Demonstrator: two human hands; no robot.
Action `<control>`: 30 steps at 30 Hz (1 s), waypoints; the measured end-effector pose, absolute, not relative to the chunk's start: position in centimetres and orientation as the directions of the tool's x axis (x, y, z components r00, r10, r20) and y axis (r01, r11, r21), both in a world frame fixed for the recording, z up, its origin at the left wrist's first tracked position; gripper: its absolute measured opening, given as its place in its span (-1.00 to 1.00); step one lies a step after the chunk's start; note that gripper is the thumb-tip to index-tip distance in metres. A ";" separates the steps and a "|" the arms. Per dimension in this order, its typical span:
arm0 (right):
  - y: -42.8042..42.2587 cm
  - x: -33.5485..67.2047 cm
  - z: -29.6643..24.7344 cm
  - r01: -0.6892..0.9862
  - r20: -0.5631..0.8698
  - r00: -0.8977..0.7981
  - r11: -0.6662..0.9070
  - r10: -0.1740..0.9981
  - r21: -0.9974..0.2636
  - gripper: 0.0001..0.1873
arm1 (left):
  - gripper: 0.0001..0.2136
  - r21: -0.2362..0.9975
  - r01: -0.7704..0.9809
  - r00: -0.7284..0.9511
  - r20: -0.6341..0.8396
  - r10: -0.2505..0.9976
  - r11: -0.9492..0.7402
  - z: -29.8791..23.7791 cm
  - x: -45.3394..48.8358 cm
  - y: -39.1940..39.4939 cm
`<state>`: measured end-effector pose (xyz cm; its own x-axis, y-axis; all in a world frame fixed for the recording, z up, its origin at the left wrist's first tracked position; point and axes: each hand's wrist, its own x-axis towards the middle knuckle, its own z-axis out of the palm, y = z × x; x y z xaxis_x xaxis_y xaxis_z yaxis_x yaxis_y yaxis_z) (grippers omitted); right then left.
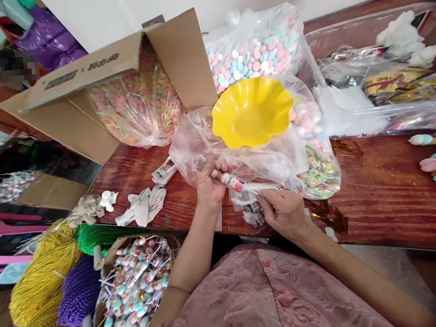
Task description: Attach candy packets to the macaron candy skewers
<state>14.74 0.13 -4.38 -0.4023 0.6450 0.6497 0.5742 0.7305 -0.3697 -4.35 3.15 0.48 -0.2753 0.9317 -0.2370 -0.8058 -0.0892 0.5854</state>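
Just nearside of a yellow scalloped bowl (252,112), a marshmallow skewer (225,178) rests in the left hand's (210,183) curled grip | right hand (285,208) pinches narrowly at its stick end | apparent step: fitting the printed wrapper (237,184) | next move likely calls for steady support

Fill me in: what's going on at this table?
A person's left hand holds a colorful candy stick with a printed wrapper. The right hand is at its lower right end; whether it grips is hard to tell. Beyond them, a yellow bowl sits on clear plastic bags of sweets. More candy sticks lie heaped at lower left.
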 end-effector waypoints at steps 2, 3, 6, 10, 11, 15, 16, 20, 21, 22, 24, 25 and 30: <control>0.2 14.9 -3.8 0.625 0.683 -0.419 0.736 0.598 -0.260 -0.76 | -0.67 0.542 -0.836 -0.278 -0.279 0.919 -0.088 -0.2 -3.8 3.1; 0.3 14.9 -3.5 0.640 0.690 -0.432 0.737 0.580 -0.219 -0.75 | -0.64 0.523 -0.848 -0.272 -0.293 0.917 -0.084 -0.5 -3.4 2.9; 0.3 14.4 -3.0 0.655 0.682 -0.461 0.736 0.568 -0.170 -0.74 | -0.63 0.466 -0.884 -0.206 -0.309 0.929 -0.041 -1.0 -2.1 2.5; 0.4 13.4 -3.7 0.637 0.653 -0.422 0.718 0.629 -0.279 -0.70 | -0.65 0.459 -0.888 -0.158 -0.296 0.942 -0.005 -1.3 -0.7 2.1; 0.5 13.2 -3.9 0.624 0.643 -0.415 0.716 0.644 -0.314 -0.70 | -0.66 0.467 -0.884 -0.153 -0.290 0.945 0.000 -1.4 -0.3 2.0; 1.2 12.9 -4.4 0.586 0.623 -0.384 0.701 0.681 -0.406 -0.73 | -0.71 0.506 -0.862 -0.140 -0.262 0.955 0.013 -2.2 1.5 1.6; 1.5 12.8 -4.4 0.569 0.624 -0.363 0.695 0.692 -0.439 -0.73 | -0.73 0.531 -0.848 -0.160 -0.251 0.955 -0.002 -2.4 2.0 1.5; 2.1 12.6 -4.7 0.533 0.645 -0.300 0.684 0.703 -0.497 -0.75 | -0.76 0.673 -0.740 -0.202 -0.221 0.954 0.000 -2.7 3.7 0.9; 2.1 12.6 -4.8 0.553 0.652 -0.303 0.686 0.695 -0.474 -0.74 | -0.75 0.704 -0.710 -0.183 -0.221 0.958 0.026 -2.7 3.9 0.8; 2.0 12.6 -4.8 0.575 0.656 -0.313 0.687 0.687 -0.445 -0.74 | -0.73 0.729 -0.682 -0.159 -0.222 0.962 0.056 -2.7 3.8 0.7; 1.7 13.0 -4.6 0.589 0.648 -0.359 0.701 0.672 -0.401 -0.72 | -0.70 0.769 -0.629 -0.104 -0.229 0.968 0.114 -2.6 3.1 0.8; 1.6 13.5 -4.3 0.573 0.642 -0.394 0.722 0.657 -0.387 -0.74 | -0.70 0.785 -0.603 -0.082 -0.236 0.968 0.140 -2.4 2.5 0.8; 3.0 17.3 -0.8 0.530 0.718 -0.526 0.836 0.455 -0.141 -0.58 | -0.61 0.786 -0.435 0.337 -0.310 0.889 0.439 -0.6 -0.5 -0.1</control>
